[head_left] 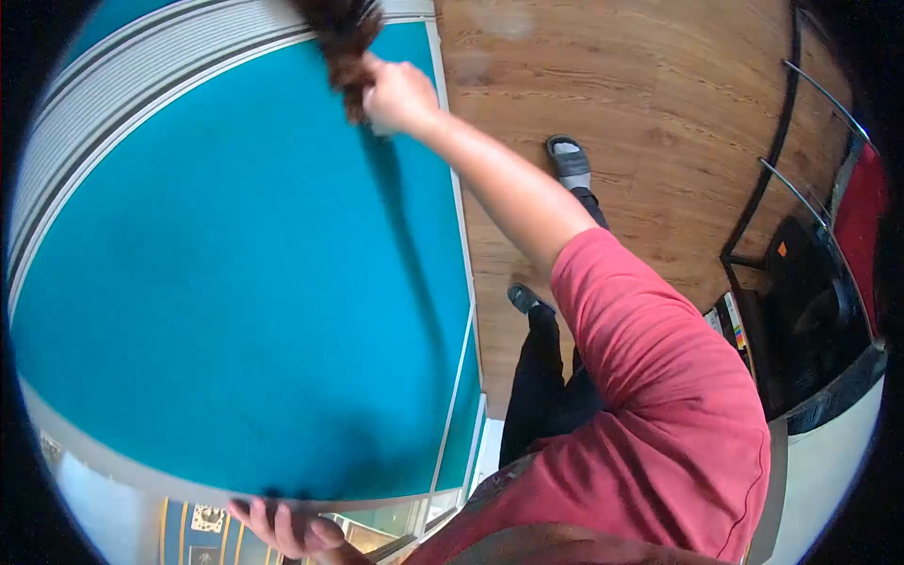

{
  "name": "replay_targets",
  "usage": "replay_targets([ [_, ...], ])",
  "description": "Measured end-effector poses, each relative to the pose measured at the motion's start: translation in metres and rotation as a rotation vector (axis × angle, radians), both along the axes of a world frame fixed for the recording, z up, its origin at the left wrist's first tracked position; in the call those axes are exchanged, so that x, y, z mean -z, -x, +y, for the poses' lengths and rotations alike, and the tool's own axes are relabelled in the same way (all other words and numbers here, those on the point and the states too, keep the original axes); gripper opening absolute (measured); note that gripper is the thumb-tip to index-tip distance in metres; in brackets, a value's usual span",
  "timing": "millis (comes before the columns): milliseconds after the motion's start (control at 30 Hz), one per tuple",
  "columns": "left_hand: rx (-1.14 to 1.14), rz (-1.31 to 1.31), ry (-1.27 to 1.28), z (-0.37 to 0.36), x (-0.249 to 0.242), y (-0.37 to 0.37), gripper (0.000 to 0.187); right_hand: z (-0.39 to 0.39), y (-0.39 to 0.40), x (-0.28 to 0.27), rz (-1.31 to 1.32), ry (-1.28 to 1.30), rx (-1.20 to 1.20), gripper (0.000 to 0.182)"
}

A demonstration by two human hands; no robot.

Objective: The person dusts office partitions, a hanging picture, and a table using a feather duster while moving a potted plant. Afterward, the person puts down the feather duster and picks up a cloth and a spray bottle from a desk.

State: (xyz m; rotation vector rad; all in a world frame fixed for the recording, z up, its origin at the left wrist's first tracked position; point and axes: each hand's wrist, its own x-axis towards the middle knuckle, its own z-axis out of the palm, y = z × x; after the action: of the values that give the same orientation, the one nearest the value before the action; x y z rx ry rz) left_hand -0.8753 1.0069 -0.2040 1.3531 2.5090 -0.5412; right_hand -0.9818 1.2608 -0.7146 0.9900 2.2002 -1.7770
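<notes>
My right hand (400,97), at the end of a bare forearm, is closed around a dark brown, bushy feather duster (344,56) at the top of the view. The duster's brown tuft lies over the upper corner of a teal partition panel (226,254). A small pale patch shows just beneath the hand, and a long shadow runs down the panel from there. At the bottom edge, my left hand (292,534) is by the panel's pale lower border, its fingers stretched out and apart. The wrist of that hand is partly cut off by the frame.
Wood-look floor (659,122) lies right of the panel, with my sandalled feet (569,160) on it. Ridged grey trim (169,85) borders the panel's far side. Metal-framed furniture and a black chair (810,292) stand at the right. Gold-striped blue decoration (202,541) shows at lower left.
</notes>
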Motion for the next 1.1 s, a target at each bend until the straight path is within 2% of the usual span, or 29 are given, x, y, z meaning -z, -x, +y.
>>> replay_targets([
  [33, 0.042, -0.061, 0.236, 0.01, -0.011, 0.005, 0.098, -0.009, 0.01, 0.05, -0.029, -0.009, 0.066, 0.037],
  [67, 0.088, -0.082, -0.085, 0.0, 0.005, 0.01, 0.061, -0.009, 0.01, 0.083, -0.064, 0.105, 0.111, 0.036],
  [100, 0.125, -0.049, -0.223, -0.003, 0.017, 0.014, 0.06, -0.004, 0.003, 0.09, -0.195, 0.179, 0.11, 0.039],
  [133, 0.148, -0.014, -0.282, -0.002, 0.026, 0.019, 0.058, -0.026, 0.004, 0.15, -0.22, 0.222, 0.109, 0.04],
  [167, 0.151, 0.004, -0.309, -0.001, 0.034, 0.022, 0.057, -0.041, -0.004, 0.187, -0.296, 0.17, -0.062, 0.036],
  [200, 0.144, 0.011, -0.324, 0.0, 0.038, 0.024, 0.056, -0.054, -0.022, 0.2, -0.409, 0.283, -0.075, 0.035],
  [267, 0.149, 0.031, -0.352, 0.001, 0.046, 0.026, 0.053, -0.104, -0.067, 0.245, -0.327, 0.273, -0.332, 0.033],
  [300, 0.152, 0.036, -0.371, 0.002, 0.048, 0.025, 0.052, -0.139, -0.097, 0.259, -0.323, 0.273, -0.336, 0.033],
  [333, 0.154, 0.045, -0.395, 0.001, 0.048, 0.024, 0.051, -0.179, -0.135, 0.265, -0.47, 0.674, -0.382, 0.024],
  [367, 0.158, 0.052, -0.435, 0.0, 0.046, 0.022, 0.051, -0.193, -0.163, 0.236, -0.49, 0.77, -0.56, 0.023],
  [433, 0.159, 0.062, -0.496, -0.005, 0.039, 0.015, 0.049, -0.205, -0.218, 0.152, -0.363, 0.844, -1.028, 0.033],
  [467, 0.142, 0.066, -0.493, -0.01, 0.038, 0.015, 0.052, -0.195, -0.239, 0.098, -0.348, 0.966, -1.151, 0.041],
  [500, 0.128, 0.078, -0.498, -0.013, 0.033, 0.012, 0.055, -0.218, -0.283, 0.086, -0.392, 1.06, -1.165, 0.046],
  [533, -0.047, 0.098, -0.332, 0.004, 0.022, -0.005, 0.052, -0.241, -0.326, 0.075, -0.44, 1.15, -1.179, 0.051],
  [567, -0.14, 0.098, -0.351, 0.001, 0.021, -0.011, 0.055, -0.146, -0.284, -0.031, -0.707, 1.124, -1.196, 0.052],
  [600, -0.151, 0.048, -0.421, 0.002, 0.028, -0.006, 0.057, -0.153, -0.312, -0.025, -0.552, 1.163, -1.469, 0.049],
  [667, -0.145, 0.008, -0.388, 0.011, 0.024, -0.002, 0.057, -0.171, -0.398, 0.036, -0.399, 0.45, -1.557, 0.05],
  [767, -0.177, -0.081, -0.587, 0.031, 0.009, -0.009, 0.045, -0.027, -0.391, -0.027, -0.585, 0.286, -1.08, 0.037],
  [833, -0.119, -0.059, -0.771, 0.027, 0.012, -0.015, 0.035, 0.069, -0.394, -0.083, -0.63, 0.133, -0.753, 0.027],
  [900, -0.191, -0.098, -0.989, 0.016, 0.014, -0.046, 0.029, 0.145, -0.416, -0.152, -0.615, -0.016, -0.408, 0.017],
  [967, -0.232, -0.118, -1.04, 0.006, 0.002, -0.099, 0.03, 0.192, -0.454, -0.237, -0.556, -0.055, -0.064, 0.009],
  [1000, -0.227, -0.159, -1.028, -0.001, -0.002, -0.13, 0.032, 0.196, -0.476, -0.283, -0.378, 0.081, 0.178, 0.013],
  [1033, -0.228, -0.202, -1.007, -0.017, -0.003, -0.165, 0.033, 0.211, -0.496, -0.305, -0.602, 0.034, 0.114, 0.021],
  [1067, -0.271, -0.199, -1.021, -0.042, 0.001, -0.192, 0.033, 0.224, -0.525, -0.287, -0.39, 0.28, 0.357, 0.021],
  [1100, -0.356, -0.264, -1.063, -0.064, 0.011, -0.221, 0.035, 0.209, -0.537, -0.316, -0.307, 0.077, 0.336, 0.022],
])
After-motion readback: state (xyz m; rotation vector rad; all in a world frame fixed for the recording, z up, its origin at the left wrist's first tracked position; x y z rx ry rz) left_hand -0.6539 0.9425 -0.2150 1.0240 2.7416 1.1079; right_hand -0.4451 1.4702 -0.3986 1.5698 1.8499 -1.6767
